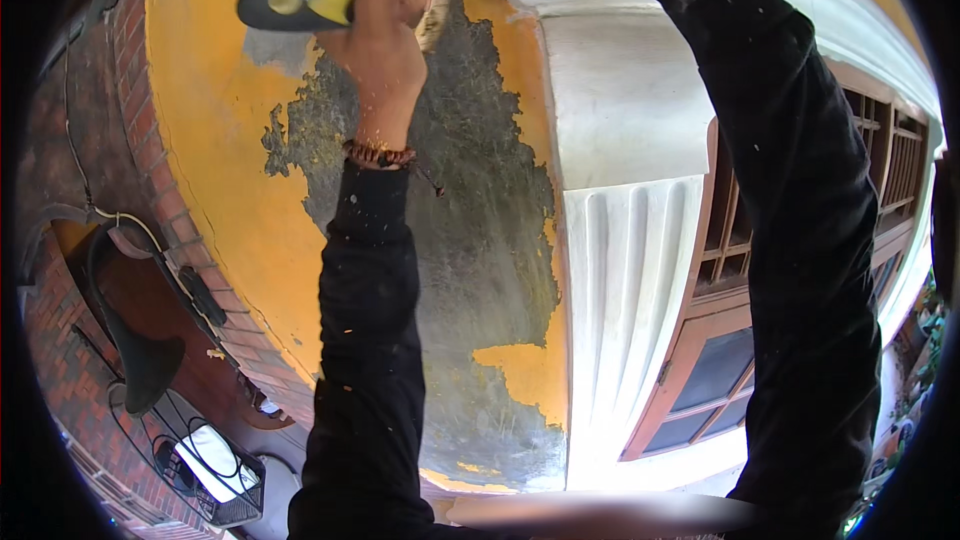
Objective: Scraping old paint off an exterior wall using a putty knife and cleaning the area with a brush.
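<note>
My left hand (382, 37) is raised at the upper left of the view, closed around a hand tool with a black and yellow handle (274, 1). The handle sticks out to the left of the fist; its working end, blurred, shows at the right side against the wall. Around it the yellow-painted wall (217, 112) has a large bare grey patch (480, 240) with ragged paint edges. Small flakes lie on my wrist and sleeve, near a beaded bracelet (379, 155). My right arm reaches up past the top edge; only a sliver of skin shows, and the hand is out of view.
A white fluted pilaster (637, 277) stands right of the patch, beside a wooden-framed window (709, 375). Brick edging (161, 172) runs along the wall's left side. A cable (142, 223) hangs at left, above a black metal rack (240, 514) with a white item. Plants show at far right.
</note>
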Action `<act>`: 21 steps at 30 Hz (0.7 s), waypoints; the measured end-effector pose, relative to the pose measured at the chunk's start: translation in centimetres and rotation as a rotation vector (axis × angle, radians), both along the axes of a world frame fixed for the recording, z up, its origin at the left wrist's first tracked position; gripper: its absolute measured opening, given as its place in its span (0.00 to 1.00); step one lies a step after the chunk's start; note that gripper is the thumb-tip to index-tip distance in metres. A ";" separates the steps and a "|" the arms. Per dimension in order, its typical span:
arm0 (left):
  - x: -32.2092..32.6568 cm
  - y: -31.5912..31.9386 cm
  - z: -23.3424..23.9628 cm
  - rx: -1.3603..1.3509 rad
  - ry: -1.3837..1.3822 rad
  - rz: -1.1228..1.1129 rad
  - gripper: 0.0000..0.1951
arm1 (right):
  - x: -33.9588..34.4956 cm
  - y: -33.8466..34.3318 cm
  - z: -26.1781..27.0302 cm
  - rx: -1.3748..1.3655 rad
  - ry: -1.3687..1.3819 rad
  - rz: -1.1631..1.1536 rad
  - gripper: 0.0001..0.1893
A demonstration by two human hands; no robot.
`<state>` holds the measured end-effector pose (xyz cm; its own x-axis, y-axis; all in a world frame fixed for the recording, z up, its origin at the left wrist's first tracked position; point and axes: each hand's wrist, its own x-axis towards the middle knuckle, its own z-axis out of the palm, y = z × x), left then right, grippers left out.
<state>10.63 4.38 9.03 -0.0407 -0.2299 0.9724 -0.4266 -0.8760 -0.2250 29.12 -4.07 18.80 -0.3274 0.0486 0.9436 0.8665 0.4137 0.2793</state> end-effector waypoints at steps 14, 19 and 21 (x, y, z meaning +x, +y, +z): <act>-0.8 -1.4 -1.8 0.758 0.336 1.100 0.14 | 0.5 -0.8 -0.8 0.005 0.011 0.044 0.25; -2.3 -1.8 -0.7 0.714 0.372 1.093 0.15 | 0.3 -1.0 -0.7 -0.007 0.032 0.065 0.25; -3.3 -2.1 0.3 0.611 0.211 1.210 0.14 | 0.1 -1.1 -0.6 -0.013 0.037 0.048 0.25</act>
